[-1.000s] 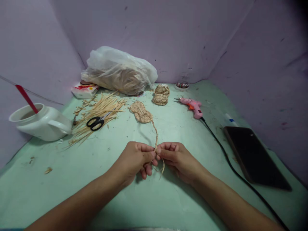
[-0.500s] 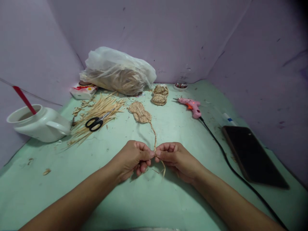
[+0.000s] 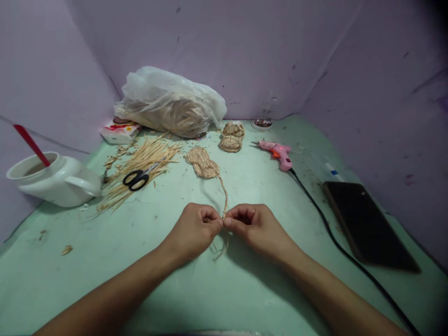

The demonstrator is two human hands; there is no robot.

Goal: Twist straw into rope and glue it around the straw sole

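Note:
My left hand (image 3: 196, 229) and my right hand (image 3: 255, 225) meet at the middle of the table, thumbs and fingertips pinched together. Between them is the near end of a thin braided straw cord (image 3: 224, 190). The cord runs away from me to a flat, coiled straw piece (image 3: 202, 163), pinched in at its waist, that lies on the table. Loose strand ends (image 3: 221, 247) hang below my fingertips. Behind the coiled piece, to its right, sit smaller coiled straw pieces (image 3: 231, 143).
Black-handled scissors (image 3: 140, 178) rest on loose straw strips (image 3: 150, 154) at left, near a white jug (image 3: 63, 184). A plastic bag (image 3: 171, 105) stands at the back. At right are a pink glue gun (image 3: 280, 153), its black cord (image 3: 324, 219) and a dark phone (image 3: 367, 226).
Both hands have turned with knuckles more upward, still pinching the cord's end. The loose strand ends have swung left and now hang between the hands.

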